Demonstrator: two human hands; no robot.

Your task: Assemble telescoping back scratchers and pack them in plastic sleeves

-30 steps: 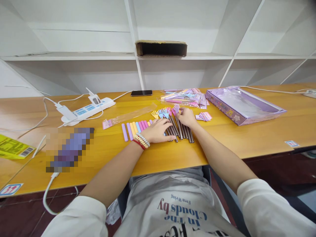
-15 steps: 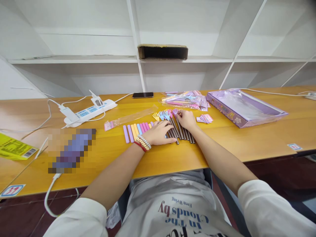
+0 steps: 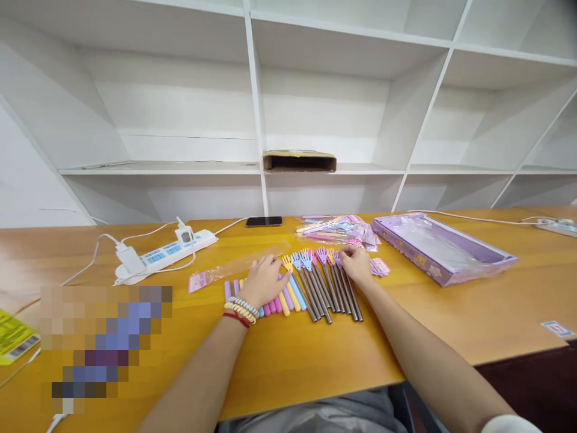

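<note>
Looking at rods (image 3: 331, 291) lined up on the table (image 3: 315, 361), steel ends toward the body, claws (image 3: 321, 255) pointing away. Just left of those, handles (image 3: 296, 293) in a row, partly covered by left hand (image 3: 262, 281): palm down, fingers loosely extended, thumb apart, no pinch visible. At the far right of the claws, right hand (image 3: 356, 264), fingertips drawn together at a purple one (can't tell pinched from merely touched).

Watch for rolling: round rods, smooth wood, no stop visible on the near side. Could snag too; claws crowded, so could drag a neighbour along when lifting one. Could skew handles with a sideways slide of left palm or bands (image 3: 241, 310). Could mix colours, given yellow, blue, pink and purple packed tight. Could knock cards (image 3: 380, 267) with right wrist, being just beside. Could catch clear bag (image 3: 234, 265), lying close to left fingers. Less worried about box (image 3: 444, 246), well apart from both hands.
</note>
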